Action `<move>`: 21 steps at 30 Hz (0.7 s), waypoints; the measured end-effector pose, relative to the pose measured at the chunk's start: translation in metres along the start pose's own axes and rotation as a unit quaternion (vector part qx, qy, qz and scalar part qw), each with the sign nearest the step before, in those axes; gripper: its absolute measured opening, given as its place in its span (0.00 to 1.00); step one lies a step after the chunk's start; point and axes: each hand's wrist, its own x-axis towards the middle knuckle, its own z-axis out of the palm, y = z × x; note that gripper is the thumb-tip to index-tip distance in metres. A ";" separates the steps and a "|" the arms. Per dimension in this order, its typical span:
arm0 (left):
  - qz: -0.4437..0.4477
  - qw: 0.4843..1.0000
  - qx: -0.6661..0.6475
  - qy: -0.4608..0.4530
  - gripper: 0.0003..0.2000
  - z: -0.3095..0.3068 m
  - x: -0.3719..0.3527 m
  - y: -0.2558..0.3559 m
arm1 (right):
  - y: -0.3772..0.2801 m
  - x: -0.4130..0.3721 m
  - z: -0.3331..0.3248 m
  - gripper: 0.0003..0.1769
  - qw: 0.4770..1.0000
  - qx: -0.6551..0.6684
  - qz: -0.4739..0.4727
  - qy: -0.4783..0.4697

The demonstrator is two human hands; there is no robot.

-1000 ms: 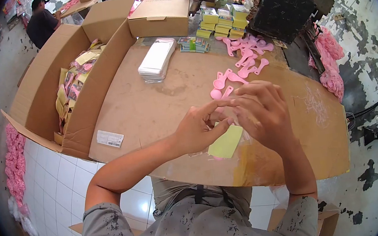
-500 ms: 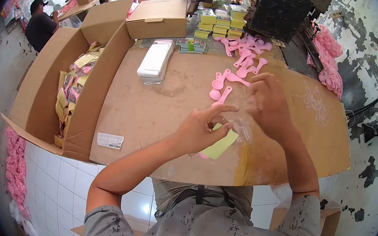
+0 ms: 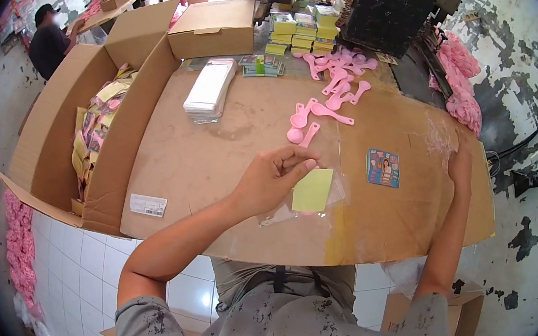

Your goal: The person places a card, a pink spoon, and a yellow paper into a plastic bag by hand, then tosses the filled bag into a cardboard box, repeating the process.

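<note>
My left hand [image 3: 275,177] is closed, thumb against fingers, at the top left edge of a clear plastic bag [image 3: 337,193]. A yellow-green card [image 3: 313,191] lies in or on this bag, with a bit of pink showing below it. Over by the table's right edge, my right hand [image 3: 459,163] is beside a tangle of thin clear strips [image 3: 440,142]; its fingers are too indistinct to read. Between the hands a blue printed card [image 3: 383,168] lies flat. Pink scoops [image 3: 332,113] are scattered beyond the bag.
A long open carton [image 3: 122,135] of filled packets stands left. Behind are a stack of white-topped bags [image 3: 210,90], card bundles [image 3: 262,66], yellow card stacks [image 3: 293,29], a closed box [image 3: 212,28] and a black machine [image 3: 384,12]. A person [image 3: 49,44] sits back left.
My right hand has moved from above the bag to the table's right edge. The blue printed card now shows. My left hand remains by the bag, and the yellow-green card lies straighter.
</note>
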 end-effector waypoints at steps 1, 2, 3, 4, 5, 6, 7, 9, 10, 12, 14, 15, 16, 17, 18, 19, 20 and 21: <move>-0.006 1.000 0.009 0.000 0.14 -0.001 0.002 0.000 | -0.005 -0.002 0.001 0.28 0.987 -0.151 -0.011 0.057; -0.017 1.000 0.018 -0.002 0.14 -0.001 0.003 -0.001 | -0.009 -0.006 0.003 0.27 0.997 -0.055 -0.036 0.051; -0.027 0.999 0.027 -0.005 0.14 -0.001 0.003 -0.002 | -0.041 -0.008 -0.008 0.25 0.996 0.043 -0.059 0.045; -0.022 1.000 0.018 -0.009 0.15 0.000 0.004 -0.004 | -0.075 -0.009 -0.019 0.23 0.986 0.140 -0.082 0.043; -0.018 1.000 0.009 -0.013 0.15 0.000 0.004 -0.006 | -0.109 -0.015 -0.030 0.22 0.970 0.227 -0.074 -0.043; -0.013 1.000 0.000 -0.017 0.15 0.000 0.004 -0.008 | -0.142 -0.023 -0.038 0.21 0.940 0.310 -0.066 -0.128; -0.014 1.000 -0.002 -0.016 0.16 0.000 0.004 -0.009 | -0.165 -0.031 -0.041 0.22 0.903 0.370 -0.087 -0.203; -0.018 1.000 -0.007 -0.014 0.16 0.001 0.003 -0.009 | -0.208 -0.049 -0.041 0.21 0.820 0.475 -0.134 -0.291; -0.018 1.000 -0.004 -0.014 0.16 0.001 0.003 -0.009 | -0.225 -0.055 -0.040 0.20 0.780 0.522 -0.160 -0.305; -0.020 1.000 -0.001 -0.013 0.16 0.000 0.003 -0.008 | -0.245 -0.063 -0.029 0.18 0.740 0.570 -0.127 -0.334; -0.027 1.000 0.007 -0.007 0.16 -0.001 0.002 -0.006 | -0.251 -0.064 -0.019 0.17 0.699 0.611 -0.089 -0.361; -0.029 1.000 0.011 -0.004 0.16 -0.002 0.002 -0.005 | -0.252 -0.062 -0.016 0.16 0.679 0.628 -0.068 -0.374; -0.024 1.000 0.011 0.000 0.16 -0.002 0.002 -0.003 | -0.253 -0.061 -0.015 0.15 0.659 0.643 -0.047 -0.386; -0.018 1.000 0.011 0.003 0.16 -0.002 0.002 -0.001 | -0.254 -0.060 -0.014 0.14 0.655 0.646 -0.037 -0.390; -0.013 1.000 0.010 0.007 0.16 -0.001 0.002 -0.001 | -0.254 -0.061 -0.014 0.13 0.652 0.647 -0.028 -0.394; -0.007 1.000 0.005 0.001 0.16 -0.002 0.003 -0.004 | -0.254 -0.062 -0.015 0.11 0.648 0.648 -0.017 -0.399; -0.002 1.000 0.000 -0.004 0.16 -0.003 0.004 -0.010 | -0.253 -0.063 -0.015 0.11 0.652 0.650 -0.013 -0.390; 0.003 1.000 -0.005 -0.010 0.16 -0.004 0.004 -0.012 | -0.253 -0.064 -0.015 0.10 0.656 0.652 -0.008 -0.380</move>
